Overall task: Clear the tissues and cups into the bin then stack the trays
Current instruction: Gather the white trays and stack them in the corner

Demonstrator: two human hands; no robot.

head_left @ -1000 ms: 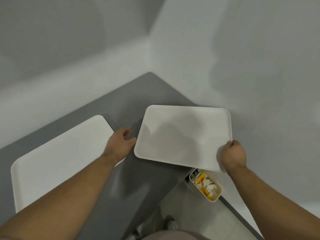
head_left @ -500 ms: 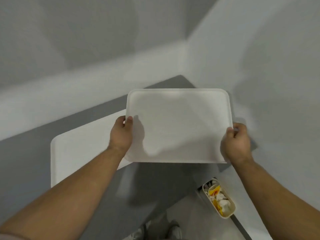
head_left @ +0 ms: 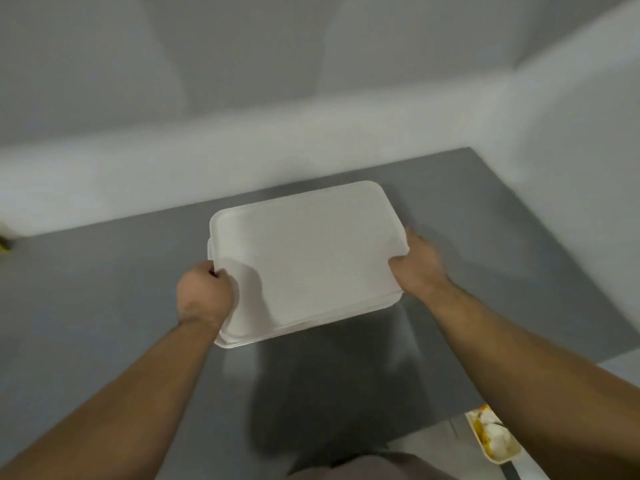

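A white rectangular tray (head_left: 311, 251) lies on top of a second white tray (head_left: 311, 325), whose edge shows just beneath its near and left sides. Both rest in the middle of the grey table (head_left: 104, 289). My left hand (head_left: 204, 294) grips the top tray's near-left edge. My right hand (head_left: 417, 265) grips its right edge, thumb on the tray's surface. A small cream bin (head_left: 491, 436) holding white tissues and yellow scraps stands on the floor at the lower right, partly hidden by my right forearm.
White walls enclose the table at the back and on the right, meeting in a corner at the far right. A small yellow and dark object (head_left: 4, 244) sits at the table's far left edge. My legs show below the table's near edge.
Both hands carried the top tray leftwards over the other tray and lowered it onto that tray. The view swung left, so the bin now sits at the lower right corner.
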